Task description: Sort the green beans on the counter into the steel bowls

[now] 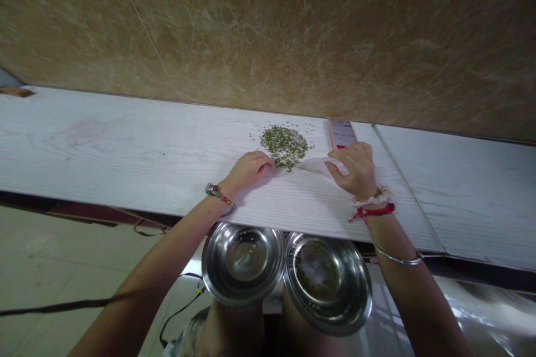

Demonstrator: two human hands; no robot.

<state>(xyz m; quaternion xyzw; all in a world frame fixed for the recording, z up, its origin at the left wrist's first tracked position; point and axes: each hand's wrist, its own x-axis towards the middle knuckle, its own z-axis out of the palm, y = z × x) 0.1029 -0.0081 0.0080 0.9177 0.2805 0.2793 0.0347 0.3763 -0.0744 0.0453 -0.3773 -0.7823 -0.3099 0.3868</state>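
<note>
My right hand (355,167) holds some thin see-through plastic (314,165). My left hand (250,168) has its fingers curled close together; I can't tell if they hold anything. They are right by the little green beans (285,144), piled on the white table (180,139).

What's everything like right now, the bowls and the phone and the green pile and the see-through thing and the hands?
Green pile: loose, spread on the table
See-through sheet: crumpled
Phone: face up, screen lit
Left bowl: open side up
Right bowl: open side up, green bits inside
Left hand: fingers curled
Right hand: at the sheet
</note>
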